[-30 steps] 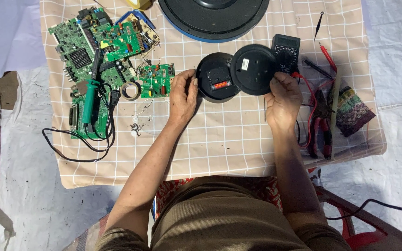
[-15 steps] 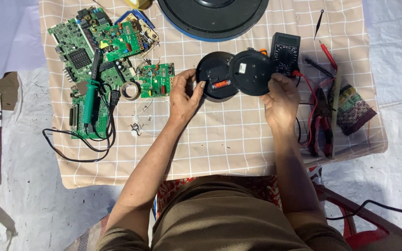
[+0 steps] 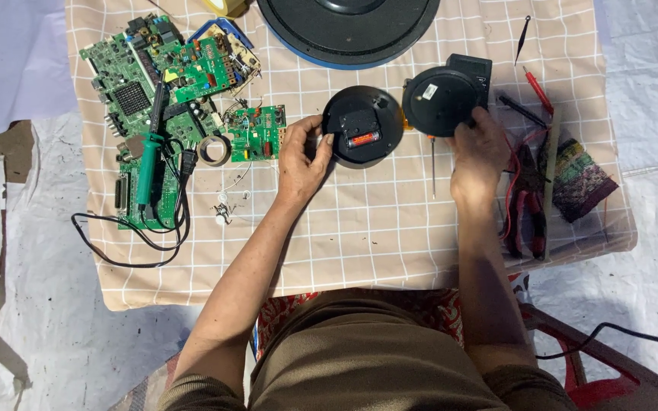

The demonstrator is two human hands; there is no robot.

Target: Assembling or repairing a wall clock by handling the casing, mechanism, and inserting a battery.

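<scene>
On the checked cloth my left hand (image 3: pixel 301 154) grips the left rim of a round black disc (image 3: pixel 362 135) that has a square black module with a red cell in its middle. My right hand (image 3: pixel 478 150) holds the lower right edge of a second round black disc (image 3: pixel 440 100) with a small white label, lifted to the right of the first. The two discs are apart. A thin screwdriver (image 3: pixel 432 164) lies on the cloth between my hands.
Several green circuit boards (image 3: pixel 163 84) and a green-handled soldering iron (image 3: pixel 148 164) with its black cord lie at left. A large black round dish (image 3: pixel 348 27) sits at the top. A black meter (image 3: pixel 475 70), red-handled pliers (image 3: pixel 525 209) and probes lie at right.
The two discs overlapped before; now my right hand has pulled the labelled disc off to the right, and the left disc lies with its module showing.
</scene>
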